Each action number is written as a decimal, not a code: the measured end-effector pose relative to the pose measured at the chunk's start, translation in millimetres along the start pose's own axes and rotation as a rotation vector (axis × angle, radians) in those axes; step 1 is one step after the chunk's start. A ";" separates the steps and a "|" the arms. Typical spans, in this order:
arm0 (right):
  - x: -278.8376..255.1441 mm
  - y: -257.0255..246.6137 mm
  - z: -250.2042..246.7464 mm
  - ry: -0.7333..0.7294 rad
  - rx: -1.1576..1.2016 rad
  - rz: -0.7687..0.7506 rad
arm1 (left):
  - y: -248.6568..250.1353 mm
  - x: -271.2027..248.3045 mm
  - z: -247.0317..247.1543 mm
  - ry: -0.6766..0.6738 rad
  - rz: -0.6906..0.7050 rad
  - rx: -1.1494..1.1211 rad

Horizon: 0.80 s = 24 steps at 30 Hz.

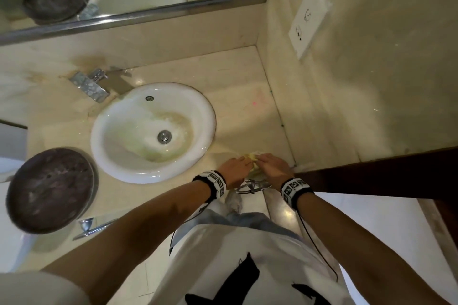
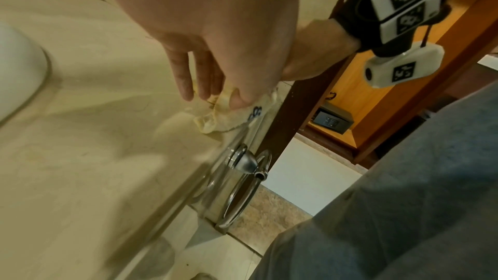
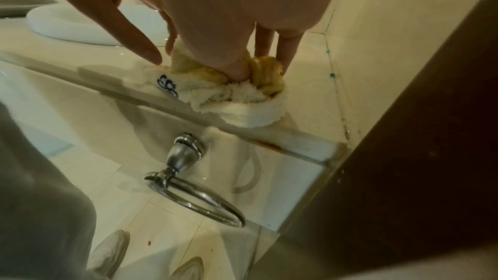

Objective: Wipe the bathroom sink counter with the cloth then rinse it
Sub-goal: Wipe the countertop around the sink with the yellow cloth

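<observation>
A bunched yellow-and-white cloth (image 1: pixel 253 157) lies at the front edge of the beige counter (image 1: pixel 243 96), right of the white sink (image 1: pixel 207 109). Both hands meet on it. My right hand (image 3: pixel 258 65) grips the cloth (image 3: pixel 242 97), thumb dug into its folds and fingers behind it. My left hand (image 2: pixel 215 97) has fairly straight fingers; its thumb presses the white edge of the cloth (image 2: pixel 215 120) beside a blue emblem. In the head view the left hand (image 1: pixel 244 163) and the right hand (image 1: pixel 260 160) cover most of the cloth.
A chrome towel ring (image 1: pixel 251 186) hangs just below the counter edge under the hands. A dark wooden door frame (image 1: pixel 371 173) stands close on the right. The faucet (image 1: pixel 90 85) sits behind the sink, and a dark round lid (image 1: pixel 49 190) lies at the left.
</observation>
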State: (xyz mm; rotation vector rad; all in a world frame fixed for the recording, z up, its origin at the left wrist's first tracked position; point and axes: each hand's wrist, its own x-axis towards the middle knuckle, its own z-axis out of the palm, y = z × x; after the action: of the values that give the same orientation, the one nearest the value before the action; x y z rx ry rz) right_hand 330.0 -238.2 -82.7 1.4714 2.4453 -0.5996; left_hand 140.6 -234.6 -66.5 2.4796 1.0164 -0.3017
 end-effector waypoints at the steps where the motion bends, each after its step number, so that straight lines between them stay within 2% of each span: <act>1: 3.4 1.0 -0.9 0.030 0.021 0.010 | -0.1 -0.7 1.0 0.033 -0.011 -0.015; 4: 15.4 2.6 -10.4 0.170 0.121 0.053 | 0.4 -3.3 3.0 0.155 -0.018 -0.095; 6: 25.9 4.1 -16.8 0.194 0.132 0.067 | -0.4 -5.3 1.2 0.176 -0.028 -0.142; 10: 44.5 8.4 -21.7 0.148 0.049 0.092 | -8.6 -4.6 -1.4 0.090 -0.115 -0.103; 15: 62.4 13.2 -24.4 0.113 0.023 0.081 | -17.8 6.2 -3.1 -0.020 -0.129 0.036; 24: 99.2 27.2 -38.1 0.081 0.022 0.038 | -34.2 25.4 -9.8 -0.017 -0.188 0.103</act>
State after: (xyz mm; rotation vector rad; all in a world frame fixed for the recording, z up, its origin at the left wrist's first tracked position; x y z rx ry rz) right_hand 307.9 -131.4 -93.8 1.5762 2.4725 -0.5726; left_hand 134.7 -192.8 -77.8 2.4699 1.2594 -0.4440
